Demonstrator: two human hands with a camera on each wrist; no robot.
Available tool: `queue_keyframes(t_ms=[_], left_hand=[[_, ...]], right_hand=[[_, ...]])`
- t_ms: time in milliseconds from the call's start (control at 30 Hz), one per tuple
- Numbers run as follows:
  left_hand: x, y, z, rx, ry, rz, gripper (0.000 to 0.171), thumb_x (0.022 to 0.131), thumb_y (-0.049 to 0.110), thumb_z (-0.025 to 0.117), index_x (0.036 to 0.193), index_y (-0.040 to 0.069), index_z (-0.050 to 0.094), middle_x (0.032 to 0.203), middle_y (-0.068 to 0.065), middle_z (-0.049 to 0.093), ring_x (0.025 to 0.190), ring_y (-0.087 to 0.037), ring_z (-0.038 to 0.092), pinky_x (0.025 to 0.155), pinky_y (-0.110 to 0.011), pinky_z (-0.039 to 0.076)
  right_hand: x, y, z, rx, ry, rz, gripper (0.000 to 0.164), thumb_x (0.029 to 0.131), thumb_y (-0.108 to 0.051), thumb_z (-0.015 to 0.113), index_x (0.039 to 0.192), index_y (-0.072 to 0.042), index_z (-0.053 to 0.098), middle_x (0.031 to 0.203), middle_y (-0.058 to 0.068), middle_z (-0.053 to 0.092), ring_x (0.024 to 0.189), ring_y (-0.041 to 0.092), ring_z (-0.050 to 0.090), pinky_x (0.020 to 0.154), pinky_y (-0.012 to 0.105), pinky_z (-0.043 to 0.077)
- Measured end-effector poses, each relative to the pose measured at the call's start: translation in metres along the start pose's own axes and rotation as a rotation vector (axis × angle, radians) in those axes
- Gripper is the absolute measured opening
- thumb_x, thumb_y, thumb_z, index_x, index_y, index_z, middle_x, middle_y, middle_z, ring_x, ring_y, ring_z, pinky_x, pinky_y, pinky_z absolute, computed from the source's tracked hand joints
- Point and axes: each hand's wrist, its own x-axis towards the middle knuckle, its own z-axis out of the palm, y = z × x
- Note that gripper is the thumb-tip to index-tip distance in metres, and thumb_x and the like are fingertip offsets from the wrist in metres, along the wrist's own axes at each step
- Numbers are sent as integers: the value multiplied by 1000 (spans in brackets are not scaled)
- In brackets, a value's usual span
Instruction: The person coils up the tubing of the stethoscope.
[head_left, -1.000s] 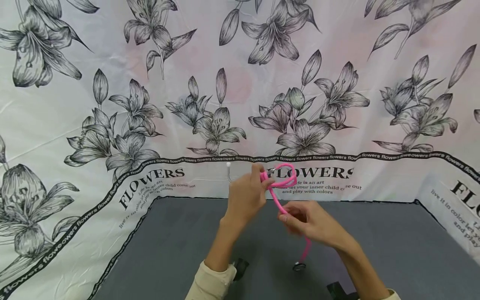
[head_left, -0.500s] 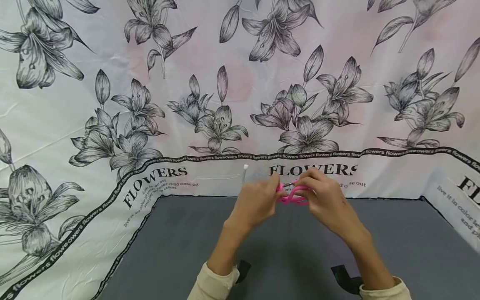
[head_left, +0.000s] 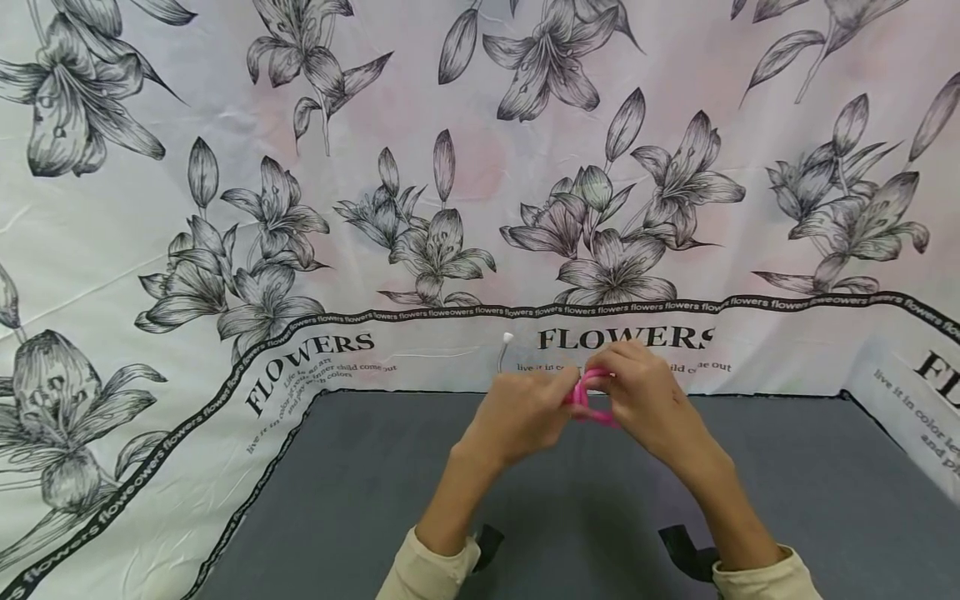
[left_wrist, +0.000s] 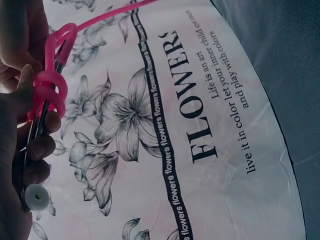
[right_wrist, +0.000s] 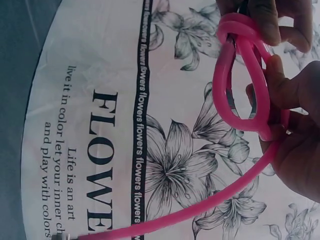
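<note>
Both hands hold a stethoscope with pink tubing (head_left: 598,415) up above the grey table, close together in front of the body. My left hand (head_left: 521,421) grips its metal ear tubes where the pink tubing is wound around them; a white ear tip (left_wrist: 37,196) sticks out past the fingers in the left wrist view. My right hand (head_left: 660,408) pinches the tubing beside a long pink loop (right_wrist: 220,82), through which the metal tubes show. From that hand a free length of tubing (right_wrist: 200,214) runs down to a metal end (right_wrist: 72,237) at the frame's edge.
A grey cloth surface (head_left: 360,492) lies below the hands. Behind it hangs a white floral sheet (head_left: 420,100) with black lettering. Black straps (head_left: 682,554) show near both cream sleeves (head_left: 431,562).
My right hand has risen from the hanging tubing to the wound part beside my left hand. Both hands now work closer together, and the dangling chest piece has left the head view.
</note>
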Motion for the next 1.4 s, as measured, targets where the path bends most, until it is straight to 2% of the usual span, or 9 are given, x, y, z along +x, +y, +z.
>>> queue_keyframes(t_ms=[167, 333, 567, 733, 900, 1000, 1167, 1333, 1400], left_hand=[[-3, -1, 0, -78, -29, 36, 36, 94, 43, 77, 87, 17, 54, 59, 8, 45, 53, -1, 29, 53, -16, 14], [-6, -4, -1, -108, -29, 83, 35, 94, 41, 77, 83, 19, 52, 56, 10, 40, 52, 0, 25, 53, -15, 11], [-10, -8, -4, -270, 11, 115, 34, 92, 35, 79, 82, 17, 52, 58, 11, 50, 53, 3, 36, 54, -9, 17], [-13, -10, -5, -415, 55, 105, 33, 90, 26, 81, 79, 15, 52, 61, 10, 56, 55, 4, 40, 56, -7, 23], [-15, -11, -4, -547, 122, 47, 31, 90, 19, 80, 80, 14, 52, 61, 7, 57, 56, 4, 41, 55, -7, 26], [-15, -12, -4, -538, 177, -4, 31, 90, 18, 80, 82, 13, 51, 61, 6, 57, 55, 4, 41, 55, -7, 26], [-14, -15, -3, -485, 244, -75, 32, 89, 18, 80, 82, 11, 50, 60, 4, 53, 53, 2, 38, 53, -8, 25], [-11, -20, -2, -421, 289, -151, 31, 90, 20, 79, 83, 11, 50, 60, 2, 51, 53, 0, 34, 53, -11, 24], [-11, -21, -3, -374, 299, -189, 32, 90, 23, 78, 84, 12, 49, 60, 2, 52, 53, 0, 33, 53, -11, 23]], right_hand=[[0, 0, -4, 66, -54, 31, 25, 79, 14, 81, 92, -4, 70, 83, 4, 73, 77, 14, 67, 66, 26, 55], [1, 1, -9, 192, -123, 92, 29, 82, 19, 75, 97, -3, 65, 86, 9, 76, 72, 12, 75, 59, 21, 55], [8, 15, -14, 209, -105, -39, 27, 74, 12, 85, 88, -7, 72, 82, 1, 73, 75, 4, 69, 67, 16, 57], [12, 29, -15, 268, -169, -61, 25, 78, 7, 85, 92, -9, 71, 83, -2, 73, 76, 0, 66, 70, 17, 56], [7, 37, -6, 383, -193, 9, 22, 84, 9, 79, 93, -9, 70, 83, 0, 70, 71, 1, 65, 66, 20, 55], [2, 37, 3, 480, -217, 62, 17, 90, 10, 73, 97, -6, 71, 86, 7, 71, 73, 1, 67, 67, 21, 57], [-6, 29, 16, 501, -230, 177, 6, 97, 0, 70, 101, -1, 73, 86, 12, 75, 71, 0, 67, 64, 24, 58], [-12, 20, 24, 597, -215, 326, 19, 95, 1, 72, 112, 7, 73, 97, 23, 78, 77, 6, 75, 71, 28, 62], [-14, 17, 27, 618, -215, 364, 20, 94, 0, 73, 113, 6, 74, 97, 22, 79, 78, 9, 76, 73, 29, 63]])
